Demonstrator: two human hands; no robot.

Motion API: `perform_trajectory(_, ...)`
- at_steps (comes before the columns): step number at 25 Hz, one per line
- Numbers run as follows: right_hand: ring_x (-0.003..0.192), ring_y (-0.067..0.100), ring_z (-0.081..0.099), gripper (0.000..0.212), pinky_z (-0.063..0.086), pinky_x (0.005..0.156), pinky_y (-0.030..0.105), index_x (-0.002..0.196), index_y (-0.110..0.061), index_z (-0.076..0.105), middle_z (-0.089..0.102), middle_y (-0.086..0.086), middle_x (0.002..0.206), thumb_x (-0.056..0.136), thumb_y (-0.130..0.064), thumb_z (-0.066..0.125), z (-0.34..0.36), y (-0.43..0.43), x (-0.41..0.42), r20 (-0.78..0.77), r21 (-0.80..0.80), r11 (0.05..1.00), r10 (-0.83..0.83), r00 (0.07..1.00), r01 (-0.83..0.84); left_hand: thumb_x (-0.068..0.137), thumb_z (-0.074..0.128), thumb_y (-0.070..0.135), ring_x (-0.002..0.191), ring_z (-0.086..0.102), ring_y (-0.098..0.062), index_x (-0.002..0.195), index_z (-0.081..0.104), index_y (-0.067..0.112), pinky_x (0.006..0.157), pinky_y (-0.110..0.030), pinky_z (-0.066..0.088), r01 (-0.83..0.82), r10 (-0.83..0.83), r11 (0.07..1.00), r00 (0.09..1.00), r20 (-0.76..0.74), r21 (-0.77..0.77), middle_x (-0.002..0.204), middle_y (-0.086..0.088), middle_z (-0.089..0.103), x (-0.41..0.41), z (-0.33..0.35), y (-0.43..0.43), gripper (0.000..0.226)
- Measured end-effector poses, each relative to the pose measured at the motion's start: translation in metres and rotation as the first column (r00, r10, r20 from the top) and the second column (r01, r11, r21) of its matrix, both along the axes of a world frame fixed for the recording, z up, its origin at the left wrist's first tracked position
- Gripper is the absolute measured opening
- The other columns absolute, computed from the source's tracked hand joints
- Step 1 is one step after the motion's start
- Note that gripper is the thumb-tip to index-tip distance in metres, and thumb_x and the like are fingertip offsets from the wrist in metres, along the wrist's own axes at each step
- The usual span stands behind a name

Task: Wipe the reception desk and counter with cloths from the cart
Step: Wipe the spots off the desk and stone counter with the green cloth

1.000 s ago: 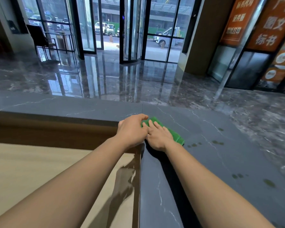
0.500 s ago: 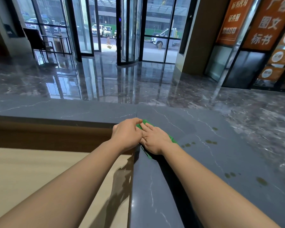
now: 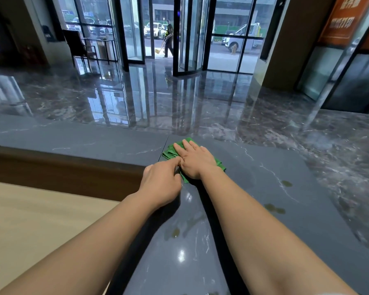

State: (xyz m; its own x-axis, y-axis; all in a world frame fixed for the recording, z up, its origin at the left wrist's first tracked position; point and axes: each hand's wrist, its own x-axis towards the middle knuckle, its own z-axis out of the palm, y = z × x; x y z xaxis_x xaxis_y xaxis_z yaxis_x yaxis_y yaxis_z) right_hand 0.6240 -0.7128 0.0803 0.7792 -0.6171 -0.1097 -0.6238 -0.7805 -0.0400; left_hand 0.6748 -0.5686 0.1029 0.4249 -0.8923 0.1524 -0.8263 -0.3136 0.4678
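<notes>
Left hand (image 3: 161, 185) sits at the inner corner of the desk (image 3: 94, 143), forefinger reaching the near edge of the green cloth (image 3: 170, 153); its other fingers are tucked under, so the grip cannot be told. Right hand (image 3: 195, 161) lies flat on the cloth, fingers straight and close together, pressing down: wiping step in hand. Likely next: sweep rightward over the brown spots (image 3: 286, 184) with firm pressure.

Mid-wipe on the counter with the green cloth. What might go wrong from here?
The green cloth under the right hand sits close to the far edge of the counter; a longer push may drop it onto the lobby floor. Dark spots to the right of the arms and between them could be missed.
</notes>
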Motion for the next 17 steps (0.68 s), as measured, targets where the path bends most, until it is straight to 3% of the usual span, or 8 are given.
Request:
perform_trajectory(6, 0.150, 0.020, -0.003, 0.054, 0.004, 0.120, 0.042, 0.155, -0.030, 0.001, -0.005, 0.002, 0.163, 0.104, -0.038, 0.016, -0.003, -0.049, -0.012, 0.016, 0.015, 0.997, -0.070, 0.997, 0.070, 0.095, 0.045, 0.023, 0.124, 0.051, -0.026, 0.134, 0.050, 0.022, 0.104, -0.033, 0.033, -0.017, 0.002, 0.993, 0.991, 0.131, 0.115, 0.129, -0.003, 0.062, -0.014, -0.002, -0.021, 0.039)
perform_trajectory(11, 0.150, 0.023, 0.003, 0.056, 0.010, 0.120, 0.047, 0.155, -0.027, 0.004, 0.001, 0.004, 0.163, 0.102, -0.036, 0.018, -0.005, -0.107, -0.083, 0.021, -0.026, 0.941, -0.338, 0.941, 0.338, 0.096, 0.043, 0.023, 0.118, 0.053, -0.027, 0.118, 0.057, 0.019, 0.091, -0.030, 0.025, -0.030, -0.003, 0.982, 0.985, 0.174, 0.186, 0.122, -0.002, 0.064, -0.028, -0.003, -0.025, 0.026)
perform_trajectory(14, 0.150, 0.023, -0.002, 0.056, 0.003, 0.120, 0.051, 0.155, -0.029, 0.002, -0.004, 0.001, 0.163, 0.102, -0.036, 0.018, -0.001, -0.123, -0.132, 0.018, 0.009, 0.854, -0.520, 0.854, 0.520, 0.097, 0.040, 0.023, 0.116, 0.053, -0.027, 0.098, 0.045, 0.027, 0.088, -0.030, 0.021, -0.001, -0.038, 0.976, 0.984, 0.177, 0.219, 0.121, -0.004, 0.065, -0.034, -0.001, -0.024, 0.007)
perform_trajectory(17, 0.150, 0.024, -0.005, 0.055, 0.002, 0.120, 0.051, 0.155, -0.029, 0.000, -0.008, 0.001, 0.163, 0.103, -0.035, 0.018, 0.001, -0.116, -0.140, 0.011, 0.041, 0.829, -0.559, 0.829, 0.558, 0.098, 0.039, 0.027, 0.118, 0.051, -0.027, 0.121, 0.054, 0.020, 0.101, -0.031, 0.021, 0.014, -0.071, 0.959, 0.979, 0.193, 0.281, 0.122, -0.004, 0.064, -0.035, -0.001, -0.024, 0.028)
